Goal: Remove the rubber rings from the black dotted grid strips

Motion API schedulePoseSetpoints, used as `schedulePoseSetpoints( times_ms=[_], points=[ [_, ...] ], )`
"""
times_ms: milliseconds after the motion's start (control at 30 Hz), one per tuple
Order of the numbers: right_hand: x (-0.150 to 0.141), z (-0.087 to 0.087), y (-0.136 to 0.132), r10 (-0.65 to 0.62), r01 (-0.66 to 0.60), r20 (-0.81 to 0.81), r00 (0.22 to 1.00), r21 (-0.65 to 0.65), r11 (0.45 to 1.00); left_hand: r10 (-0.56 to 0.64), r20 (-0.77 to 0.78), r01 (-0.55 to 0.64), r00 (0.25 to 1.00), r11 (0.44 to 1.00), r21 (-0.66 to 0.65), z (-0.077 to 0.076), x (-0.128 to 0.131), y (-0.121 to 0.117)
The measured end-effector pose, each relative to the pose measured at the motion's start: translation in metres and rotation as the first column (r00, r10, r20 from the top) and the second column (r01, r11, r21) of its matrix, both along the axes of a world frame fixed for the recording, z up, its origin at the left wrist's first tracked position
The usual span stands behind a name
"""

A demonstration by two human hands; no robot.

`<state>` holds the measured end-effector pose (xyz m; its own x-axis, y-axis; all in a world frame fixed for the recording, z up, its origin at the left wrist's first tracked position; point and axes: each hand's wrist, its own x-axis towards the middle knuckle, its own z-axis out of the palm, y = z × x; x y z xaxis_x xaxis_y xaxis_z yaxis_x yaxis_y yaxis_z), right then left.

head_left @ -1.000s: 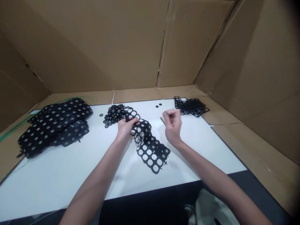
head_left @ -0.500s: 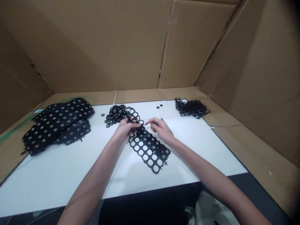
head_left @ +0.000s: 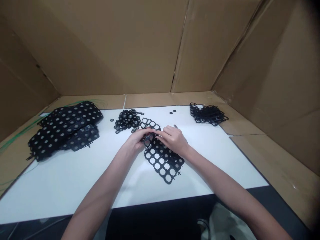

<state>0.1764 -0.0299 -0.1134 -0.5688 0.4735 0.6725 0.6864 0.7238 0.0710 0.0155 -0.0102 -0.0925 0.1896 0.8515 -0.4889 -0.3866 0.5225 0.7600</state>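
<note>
A black sheet [head_left: 157, 165] with rows of round holes slants across the middle of the white table; part of its holes still carry grey-centred discs, while those along its left side are open rings. My left hand [head_left: 139, 137] is closed on the upper part of this sheet, thumb and fingers pinching it. My right hand [head_left: 173, 139] meets it there, its fingertips pressed together on the sheet beside the left fingertips; whatever small piece lies between them is hidden. A slim grey pen-like tool [head_left: 176, 126] shows behind my right hand; I cannot tell if it touches the hand.
Loose black discs lie in a pile [head_left: 128, 119] beyond my left hand. Full dotted sheets are stacked [head_left: 65, 128] at left, near green strands [head_left: 22, 129]. Emptied ring sheets [head_left: 208, 114] lie at back right, two discs [head_left: 174, 111] at the back. Cardboard walls [head_left: 112, 50] surround the table.
My right hand has moved left onto the sheet, its fingers closing beside my left hand's. My left hand has turned slightly over the sheet. The whole view has shifted a little.
</note>
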Motion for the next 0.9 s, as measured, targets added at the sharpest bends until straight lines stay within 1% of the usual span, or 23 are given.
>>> schedulePoseSetpoints(
  times_ms=[67, 167, 233, 333, 500, 633, 733, 800, 833, 867, 900],
  points=[
    [0.001, -0.002, 0.003, -0.016, 0.016, -0.006, 1.0, 0.02, 1.0, -0.019, -0.017, 0.019, 1.0, 1.0, 0.025, 0.0, 0.0, -0.001],
    [0.001, -0.003, 0.006, -0.025, 0.022, -0.058, 0.998, -0.046, 0.999, -0.044, -0.079, 0.058, 0.996, 0.982, 0.177, -0.003, -0.001, -0.001],
    [0.001, -0.003, 0.006, -0.019, 0.012, -0.07, 0.997, -0.087, 0.996, -0.064, -0.115, 0.09, 0.991, 0.968, 0.235, -0.005, -0.003, 0.0],
    [0.001, -0.003, 0.005, 0.005, -0.011, -0.058, 0.998, -0.104, 0.995, -0.076, -0.133, 0.103, 0.988, 0.973, 0.206, -0.006, -0.005, 0.002],
    [0.001, -0.005, 0.004, 0.032, -0.035, -0.047, 0.998, -0.073, 0.997, -0.104, -0.106, 0.122, 0.989, 0.976, 0.18, -0.005, -0.007, 0.003],
    [-0.001, -0.004, 0.003, 0.009, -0.012, -0.024, 1.0, -0.125, 0.992, -0.06, -0.095, 0.074, 0.994, 0.985, 0.153, -0.007, -0.004, 0.002],
    [-0.004, -0.002, 0.002, 0.027, -0.031, -0.026, 0.999, -0.167, 0.985, -0.009, -0.082, 0.019, 0.997, 0.993, 0.12, -0.007, 0.0, 0.002],
    [-0.004, 0.002, 0.001, 0.035, -0.061, -0.126, 0.991, -0.206, 0.977, 0.042, -0.081, -0.032, 0.996, 0.992, 0.126, -0.007, 0.0, 0.005],
    [-0.003, 0.004, 0.0, 0.02, -0.07, -0.219, 0.975, -0.223, 0.972, 0.092, -0.093, -0.077, 0.991, 0.986, 0.149, -0.006, -0.001, 0.007],
    [-0.002, 0.006, -0.001, -0.017, -0.069, -0.34, 0.94, -0.238, 0.969, 0.157, -0.11, -0.136, 0.981, 0.974, 0.179, -0.006, -0.003, 0.009],
    [0.0, 0.008, -0.002, -0.072, -0.064, -0.478, 0.875, -0.261, 0.963, 0.229, -0.13, -0.199, 0.965, 0.957, 0.209, -0.006, -0.005, 0.01]
  ],
)
